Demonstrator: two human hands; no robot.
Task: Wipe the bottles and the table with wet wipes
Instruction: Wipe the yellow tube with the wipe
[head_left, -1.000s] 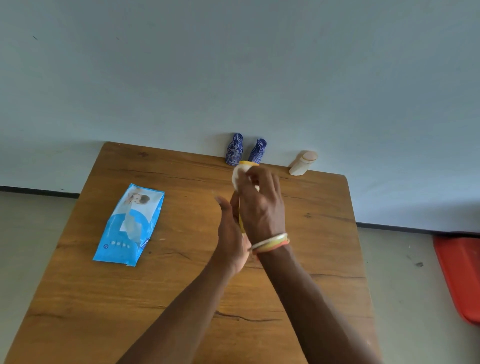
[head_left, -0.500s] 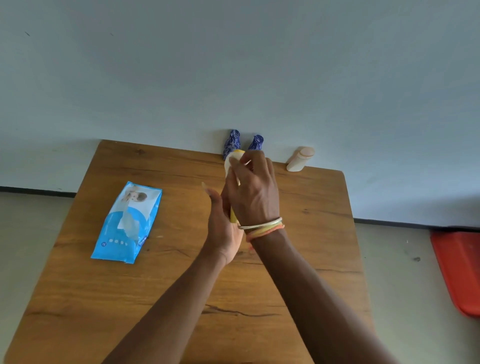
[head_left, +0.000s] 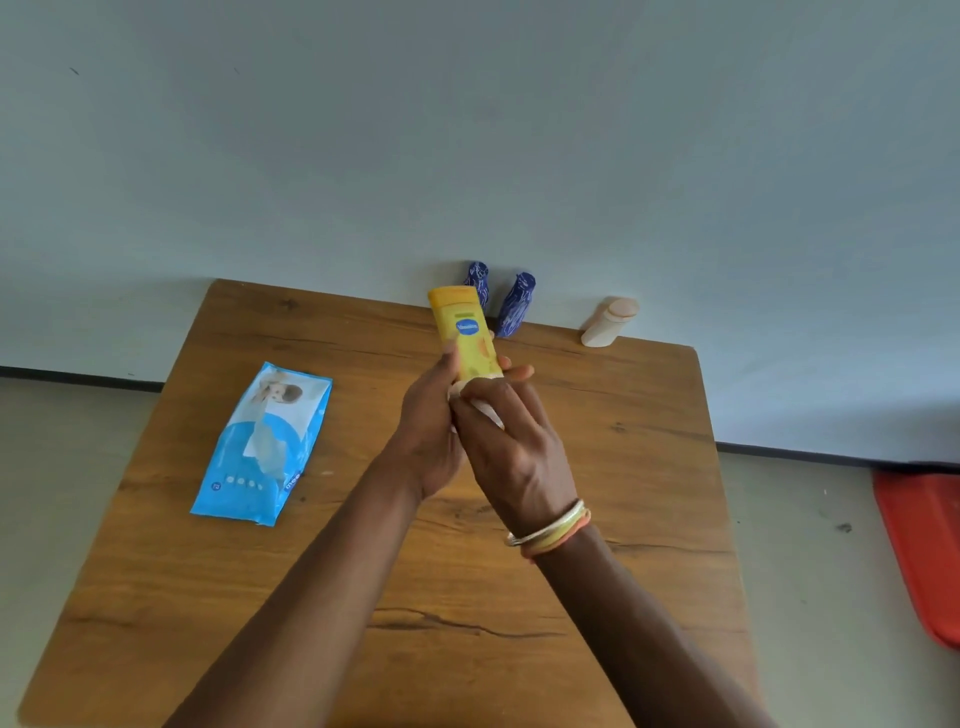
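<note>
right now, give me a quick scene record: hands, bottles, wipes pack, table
left hand: grips yellow bottle by its lower part
right hand: holds a white wipe against the bottle's lower end
other bottles: two blue bottles and a beige bottle at the far table edge
wipes pack: lying flat, left of the hands
table: wooden, by the wall

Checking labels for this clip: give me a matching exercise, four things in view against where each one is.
1. yellow bottle
2. wipes pack
3. cream bottle
4. red object

a. flat on the left side of the table
b. on the floor, right of the table
c. held above the table
d. standing at the table's far edge

Pairs: 1-c, 2-a, 3-d, 4-b
</note>
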